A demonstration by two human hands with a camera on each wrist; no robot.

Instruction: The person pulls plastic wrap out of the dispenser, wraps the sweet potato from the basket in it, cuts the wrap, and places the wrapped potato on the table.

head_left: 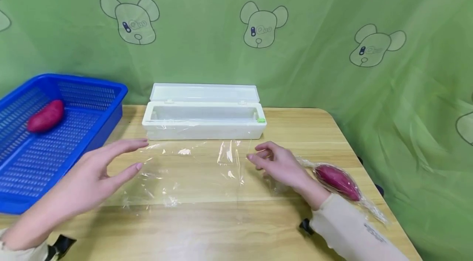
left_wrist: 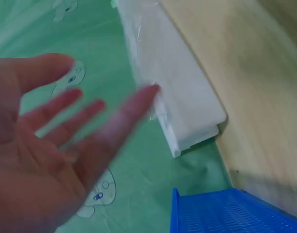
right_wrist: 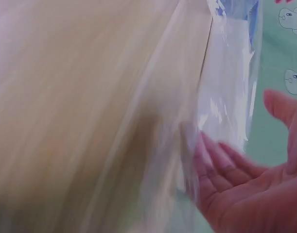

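I see a blue basket at the left end of my wooden table, hanging a little over the table's left edge. One purple-red sweet potato lies inside it, toward the back. At the right end of the table I have a second sweet potato, this one bundled in clear wrap with twisted tails sticking out at both ends. Behind everything hangs a green curtain printed with pale cartoon bear heads, falling in soft folds down the right side. My left wrist view catches a corner of the blue basket, blurred.
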